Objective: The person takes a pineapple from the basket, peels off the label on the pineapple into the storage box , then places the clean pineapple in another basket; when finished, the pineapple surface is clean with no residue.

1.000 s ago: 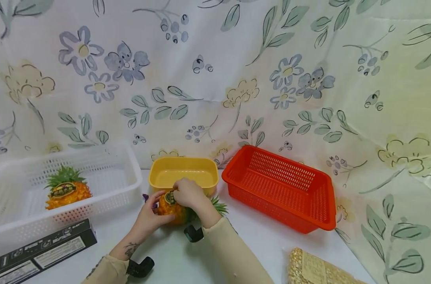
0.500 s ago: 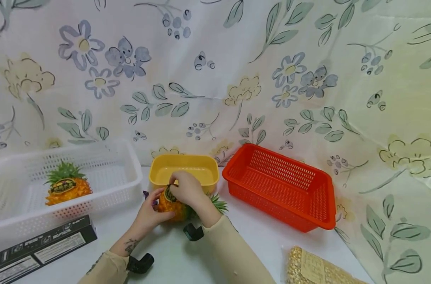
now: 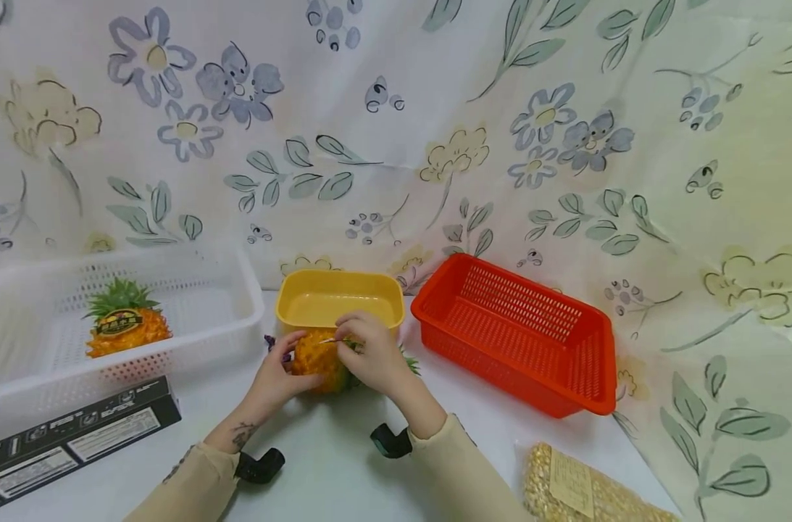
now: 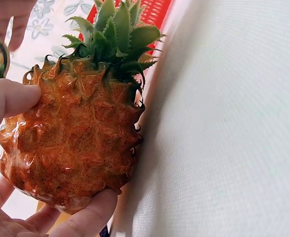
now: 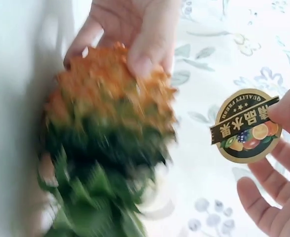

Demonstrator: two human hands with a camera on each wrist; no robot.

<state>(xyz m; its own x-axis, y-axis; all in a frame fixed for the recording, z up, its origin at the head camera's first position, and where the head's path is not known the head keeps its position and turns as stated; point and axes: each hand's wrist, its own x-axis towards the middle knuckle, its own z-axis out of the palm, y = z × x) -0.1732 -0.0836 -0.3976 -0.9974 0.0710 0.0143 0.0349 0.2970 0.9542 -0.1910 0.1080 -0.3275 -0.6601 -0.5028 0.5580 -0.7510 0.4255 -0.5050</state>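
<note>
Left hand grips the pineapple, best kept steady toward the table's back edge; right hand pinches the label.

A black, curved camera juts from each of my cream sleeves, while a small tattoo shows beside the left cuff.

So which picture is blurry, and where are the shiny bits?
Right wrist view: the pineapple is smeared, but the round label is sharp enough to show printing; left wrist view: the pineapple looks crisp, with white glints towards its lower left; head view: soft shading on the white table.
</note>
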